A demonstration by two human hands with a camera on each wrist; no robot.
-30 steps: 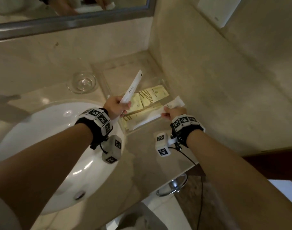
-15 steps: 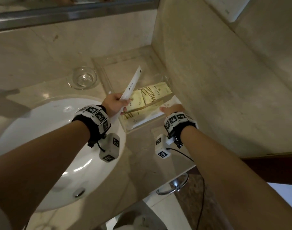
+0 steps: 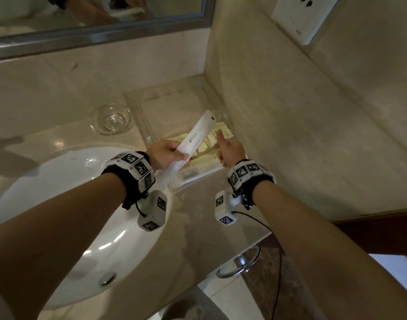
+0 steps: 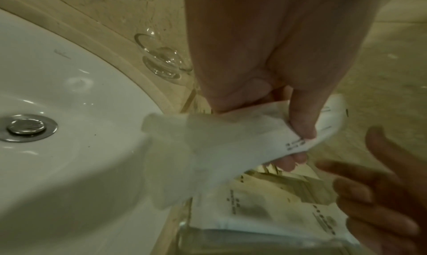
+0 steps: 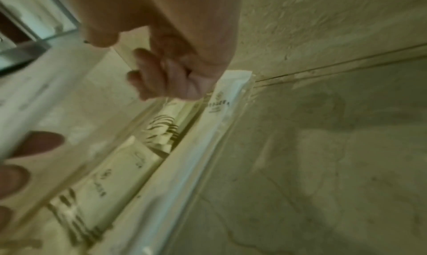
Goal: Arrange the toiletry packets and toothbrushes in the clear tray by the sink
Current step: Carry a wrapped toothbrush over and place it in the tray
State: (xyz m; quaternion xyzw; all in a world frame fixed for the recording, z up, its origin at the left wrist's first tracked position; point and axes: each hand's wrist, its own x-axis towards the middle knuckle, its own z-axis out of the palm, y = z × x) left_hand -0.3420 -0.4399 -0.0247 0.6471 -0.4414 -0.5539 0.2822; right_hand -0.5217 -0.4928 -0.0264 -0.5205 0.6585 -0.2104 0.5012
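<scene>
My left hand (image 3: 174, 155) pinches a long white toothbrush packet (image 3: 193, 144) between thumb and fingers (image 4: 302, 123) and holds it slanted over the clear tray (image 3: 137, 105) in the counter's corner. Several yellow toiletry packets (image 3: 211, 139) lie in the tray. A second white toothbrush packet (image 5: 219, 131) lies along the tray's near edge. My right hand (image 3: 223, 146) hovers over the yellow packets, index finger stretched forward, the other fingers (image 5: 148, 76) loosely curled and holding nothing.
A small glass dish (image 3: 110, 120) stands left of the tray. The white sink (image 3: 59, 204) lies under my left forearm. The stone wall (image 3: 290, 112) runs close along the tray's right side. A chrome towel ring (image 3: 239, 264) hangs below the counter edge.
My right hand has let go of the second white packet, which now lies in the tray, and has reached forward over the yellow packets. My left hand has brought its packet lower over the tray.
</scene>
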